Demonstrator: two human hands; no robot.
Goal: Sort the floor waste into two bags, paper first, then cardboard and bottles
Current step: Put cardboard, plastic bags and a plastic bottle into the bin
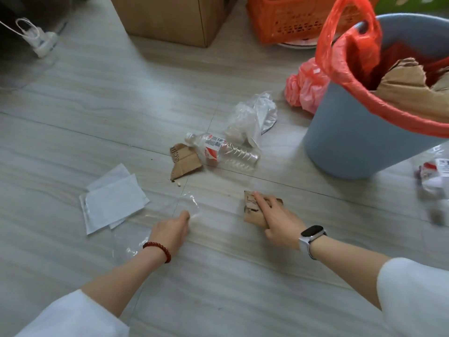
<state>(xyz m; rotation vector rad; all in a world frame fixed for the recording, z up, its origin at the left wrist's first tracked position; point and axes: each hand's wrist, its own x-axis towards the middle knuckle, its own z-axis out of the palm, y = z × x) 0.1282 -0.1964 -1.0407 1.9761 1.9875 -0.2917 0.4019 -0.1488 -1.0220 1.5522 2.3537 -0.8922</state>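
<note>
The grey tiled floor [73, 105] fills the view, and the blue bin [352, 142], lined with a red bag [340, 69] that holds torn cardboard [401, 93], stands at the far right; everything else is placed from that bin. Behind it and to its left are a brown cardboard box [170, 18] and an orange crate [286, 18], and a crumpled pink bag [303, 91] lies against the bin's left side. Just left of the bin sits crumpled clear plastic [252, 117], then a clear bottle [223, 149] lying on its side, touching a cardboard scrap [183, 164]. Further left of the bin, well apart from it, white paper sheets [114, 203] lie overlapped on the floor beside a flat clear film [189, 203]. To the bin's right a second bottle [435, 176] is blurred at the frame edge. In front of the bin, the right hand [277, 220], with a watch at the wrist, curls around a torn cardboard piece [252, 210] that lies under its fingers on the floor. The left hand [172, 229], with a red bead bracelet, rests with knuckles bent at the film's near edge; whether it pinches the film I cannot tell.
</note>
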